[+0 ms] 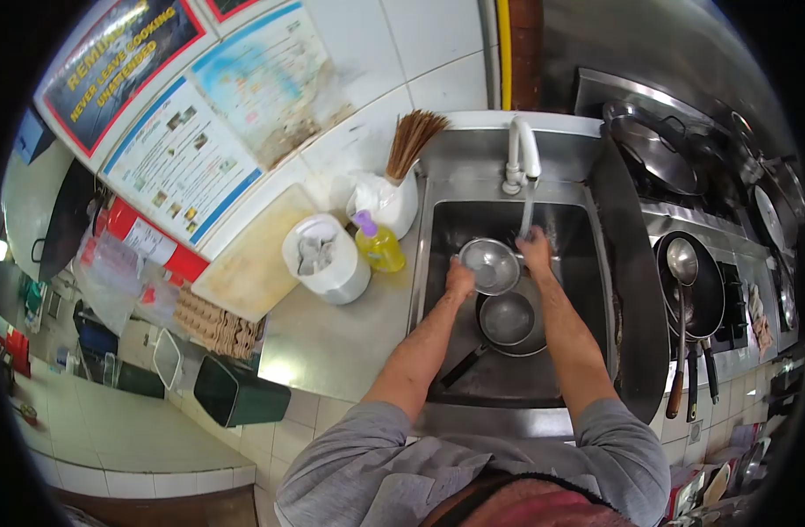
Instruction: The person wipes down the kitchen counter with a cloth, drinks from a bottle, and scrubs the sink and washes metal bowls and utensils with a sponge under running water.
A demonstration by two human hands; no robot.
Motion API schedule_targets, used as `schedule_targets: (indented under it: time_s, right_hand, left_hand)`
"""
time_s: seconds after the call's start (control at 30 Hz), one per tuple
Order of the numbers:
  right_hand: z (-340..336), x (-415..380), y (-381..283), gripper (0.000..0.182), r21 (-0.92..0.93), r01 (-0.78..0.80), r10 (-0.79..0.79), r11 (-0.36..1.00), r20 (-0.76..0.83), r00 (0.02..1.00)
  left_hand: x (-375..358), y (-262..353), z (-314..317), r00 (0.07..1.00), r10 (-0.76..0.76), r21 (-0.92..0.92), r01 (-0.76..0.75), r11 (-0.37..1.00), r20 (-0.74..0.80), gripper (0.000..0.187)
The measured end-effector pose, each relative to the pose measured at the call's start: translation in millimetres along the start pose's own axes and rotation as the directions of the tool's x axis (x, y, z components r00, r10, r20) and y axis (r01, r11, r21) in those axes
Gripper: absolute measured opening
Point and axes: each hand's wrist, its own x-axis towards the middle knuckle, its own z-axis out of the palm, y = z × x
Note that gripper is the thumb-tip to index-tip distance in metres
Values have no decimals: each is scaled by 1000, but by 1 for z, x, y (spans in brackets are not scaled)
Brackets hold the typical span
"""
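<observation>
My left hand [460, 279] is closed on the left rim of a round metal bowl [490, 268], held over the sink [437, 351]. My right hand [535, 249] is at the water stream [527, 211] from the white tap [523, 149], just right of the bowl; motion smears its fingers, so I cannot tell whether they grip anything. Below the bowl, a pan [532, 344] with a black handle lies on the sink floor, its handle pointing to the lower left. Inside that pan sits another round metal bowl [508, 319].
Left of the sink stand a yellow soap bottle [381, 249] with a purple top, a white tub [330, 268] and a white container [402, 206] holding a stick brush [414, 145]. A metal partition [635, 290] separates the sink from the stove, where pans [701, 303] and a ladle [682, 263] rest.
</observation>
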Motion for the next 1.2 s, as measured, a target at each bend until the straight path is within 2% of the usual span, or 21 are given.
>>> schedule_targets:
  time_s: [0.03,0.07,0.1,0.13,0.2,0.23,0.3,0.33,0.43,0.47,0.53,0.6,0.7,0.77,0.9,0.97,1.0,1.1,1.13,1.17,1.2]
  right_hand:
    - [-3,-4,27,46,333,-174,200,927,-46,979]
    - [-18,-11,34,45,521,-406,373,751,173,911]
    - [-31,-17,40,45,615,-617,458,492,420,784]
    - [-35,-19,53,45,626,-605,448,492,414,792]
    - [-28,-16,81,35,81,-262,266,962,-40,963]
    - [-30,-14,69,35,89,-259,263,962,-38,964]
    - [-35,-8,38,25,-275,240,-279,931,-113,954]
    - [-35,-5,16,10,-225,391,-417,892,-83,905]
    - [-30,12,1,9,-147,502,-511,852,-26,859]
    - [-25,28,31,9,-228,357,-370,906,-13,929]
    - [-22,10,67,14,369,-159,139,916,79,987]
    - [-11,-36,53,23,695,-644,455,321,483,748]
    - [42,-55,90,27,705,-704,374,86,632,679]
    - [57,-48,98,28,849,-526,347,50,479,806]
    - [32,-15,68,30,654,-612,447,444,431,784]
    - [23,-6,54,29,648,-618,452,446,434,780]
    - [20,2,56,29,662,-619,402,422,476,782]
    - [0,9,16,27,644,-577,357,503,453,817]
    - [2,23,27,24,411,-259,210,874,162,964]
    - [5,35,33,22,9,83,-82,997,-50,995]
    - [2,35,18,22,7,86,-86,996,-41,995]
  left_hand:
    - [1,21,9,1000,20,6,-20,1000,5,51]
    - [1,41,24,974,228,238,-221,946,-1,44]
    - [-1,58,37,906,421,454,-390,801,37,37]
    - [-2,73,48,900,435,457,-403,793,38,37]
    - [-5,94,61,795,601,291,-597,748,85,22]
    - [-12,104,62,793,604,298,-598,744,82,22]
    - [-23,119,65,804,555,439,-587,681,214,17]
    - [-18,114,71,758,608,471,-637,611,236,15]
    - [6,109,68,739,635,388,-666,637,225,9]
    - [14,110,66,726,658,397,-673,624,198,7]
    - [12,126,55,739,661,293,-665,687,127,11]
    - [9,136,54,814,576,247,-574,781,70,17]
    - [-18,146,64,734,676,306,-658,688,61,22]
    - [-17,151,64,719,680,291,-687,665,142,31]
    - [-10,153,63,644,743,127,-765,631,183,37]
    - [4,142,69,466,813,217,-884,413,350,42]
    - [-16,153,60,594,661,448,-797,406,458,47]
    - [-34,157,39,600,679,675,-709,206,423,49]
    - [-19,141,39,554,749,713,-683,160,363,44]
    - [-15,134,40,558,750,716,-678,167,354,44]
    - [-14,127,40,553,794,692,-677,251,253,41]
